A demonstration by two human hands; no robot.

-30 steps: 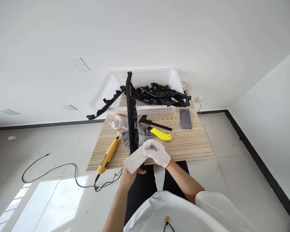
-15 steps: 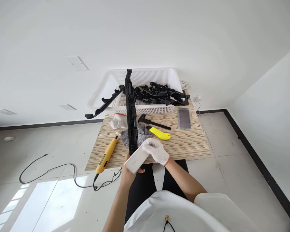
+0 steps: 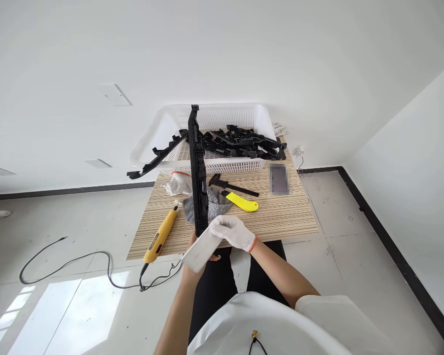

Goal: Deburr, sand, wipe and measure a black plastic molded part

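Bare, my left hand (image 3: 192, 276) grips the lower end of a long black plastic trim strip (image 3: 199, 182), which stands up in front of me. Its fingers are partly covered by a flat white rectangular piece (image 3: 201, 250). A white knit glove with an orange cuff covers my right hand (image 3: 235, 231), which pinches the upper end of that white piece. The white piece lies slantwise across the strip's bottom end; whether they touch is hard to tell. Just beyond my hands are a grey cloth (image 3: 216, 204) and a yellow utility knife (image 3: 243, 202).
A white plastic basket (image 3: 229, 166) at the back holds several black strips (image 3: 240, 143), one jutting out left. On the wood-grain table (image 3: 277, 217) lie a black caliper (image 3: 235, 187), a white glove (image 3: 179, 184), a blurred phone (image 3: 279, 179) and a yellow corded rotary tool (image 3: 160, 236).
The white piece has moved a little down and left across the strip's lower end, along with my right hand. My left hand keeps its grip. The whole view has shifted slightly.
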